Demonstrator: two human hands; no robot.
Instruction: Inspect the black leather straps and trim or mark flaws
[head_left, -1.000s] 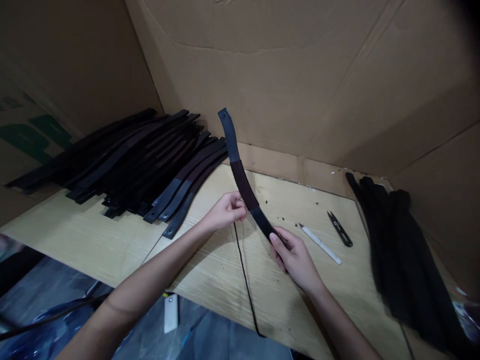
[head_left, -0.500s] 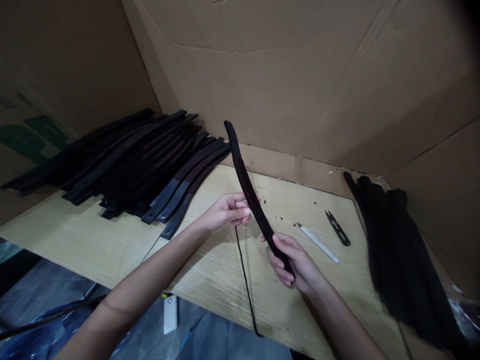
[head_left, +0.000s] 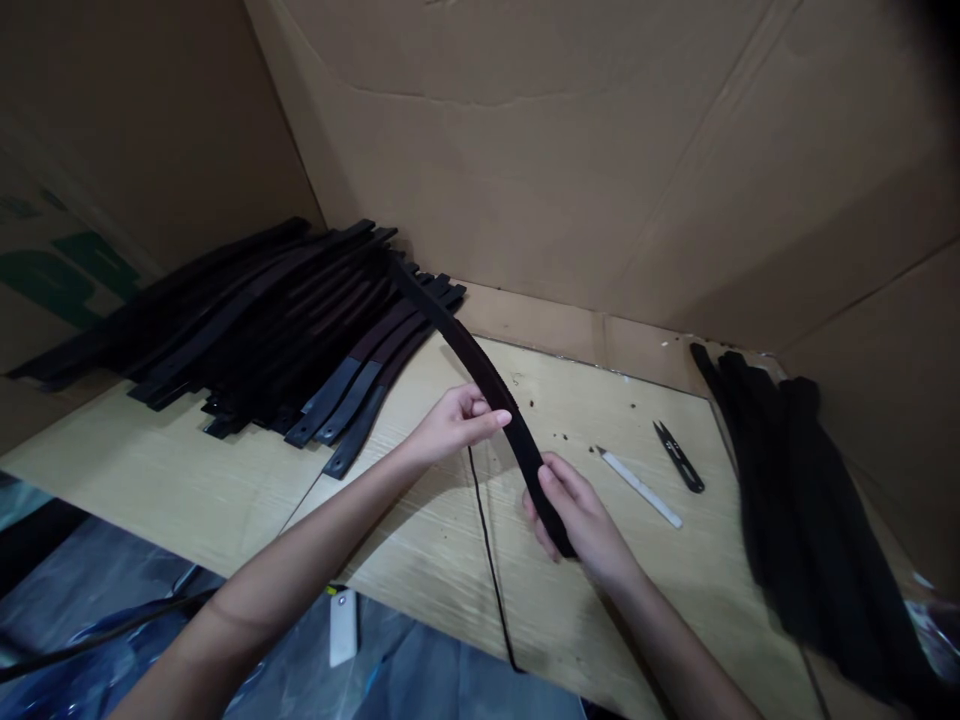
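Observation:
A long dark strap [head_left: 480,375] arches over the wooden table [head_left: 187,470], its far end leaning toward the pile of similar black straps [head_left: 247,320] at the back left. My right hand [head_left: 574,510] grips the strap's near end. My left hand [head_left: 457,422] pinches the strap near its middle with thumb and fingers. A thin black cord [head_left: 491,560] lies on the table under my hands and runs off the front edge.
Small black thread snips [head_left: 679,457] and a white knife-like tool [head_left: 641,488] lie right of my hands. A heap of black strips [head_left: 810,520] fills the right side. Cardboard walls [head_left: 570,160] enclose the table. A white phone [head_left: 343,625] lies below the front edge.
The strap's far end has swung down and left, from upright toward the pile of straps. Both hands have kept their hold and barely shifted.

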